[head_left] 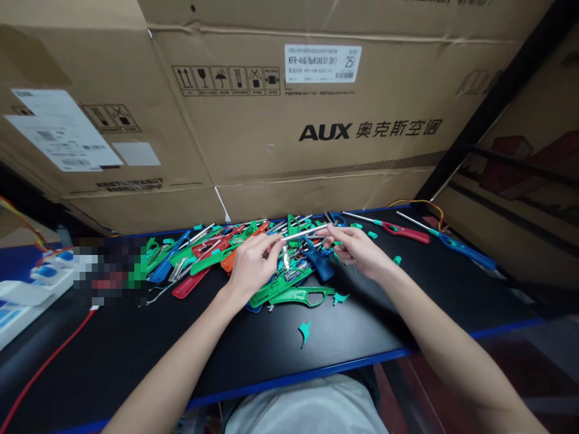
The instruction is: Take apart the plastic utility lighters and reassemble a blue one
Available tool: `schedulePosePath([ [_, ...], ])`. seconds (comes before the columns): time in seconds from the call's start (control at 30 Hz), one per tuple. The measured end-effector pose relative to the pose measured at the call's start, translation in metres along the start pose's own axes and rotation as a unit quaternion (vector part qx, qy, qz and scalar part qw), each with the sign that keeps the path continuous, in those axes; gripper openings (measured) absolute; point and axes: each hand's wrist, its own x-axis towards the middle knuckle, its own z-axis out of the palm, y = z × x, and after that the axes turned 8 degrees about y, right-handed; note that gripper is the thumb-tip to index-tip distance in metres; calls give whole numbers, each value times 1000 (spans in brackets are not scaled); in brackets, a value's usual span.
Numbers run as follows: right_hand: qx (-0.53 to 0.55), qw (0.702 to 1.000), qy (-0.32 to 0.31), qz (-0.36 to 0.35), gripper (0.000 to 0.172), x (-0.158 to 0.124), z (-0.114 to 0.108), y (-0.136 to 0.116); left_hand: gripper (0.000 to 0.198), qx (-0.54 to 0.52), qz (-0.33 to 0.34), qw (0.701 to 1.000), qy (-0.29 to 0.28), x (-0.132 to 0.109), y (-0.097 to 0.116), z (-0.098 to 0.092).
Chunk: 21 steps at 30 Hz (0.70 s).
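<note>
Between my two hands a thin metal lighter tube (302, 233) is held nearly level above the pile. My left hand (254, 260) pinches its left end, and the fingers of my right hand (350, 246) close on its right end. Below and around them lies a heap of lighter parts: green handle shells (302, 295), a dark blue handle piece (320, 260), red and orange shells and metal tubes. A small teal trigger (304, 333) lies alone in front of the heap, and another teal trigger (340, 298) rests beside the green shell.
A whole red lighter (406, 232) and a blue lighter (465, 250) lie to the right on the black tabletop (389, 325). A large cardboard box (253, 150) walls off the back. At left are a white power strip (27, 295) and a red cable (56, 358).
</note>
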Motion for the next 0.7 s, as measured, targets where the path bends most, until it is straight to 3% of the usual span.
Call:
schedulePosePath([
  [0.1,-64,997,39,-33,67,9,-15,-3,19,60,-9,996,-68,1,-9,-1],
  [0.2,-188,973,65,-115,57,13,-22,1,21,116,-15,984,-133,1,-12,0],
  [0.33,-420,881,26,-214,45,8,-12,15,27,183,-3,972,-147,-1,-11,1],
  [0.47,-569,792,15,-222,52,0,4,26,28,229,11,965,-125,-1,-13,1],
  [0.57,-592,780,7,-201,44,0,6,25,28,233,6,967,-107,-1,-14,1],
  [0.7,-594,781,31,-190,21,4,-4,16,27,238,3,968,-85,-2,-13,1],
])
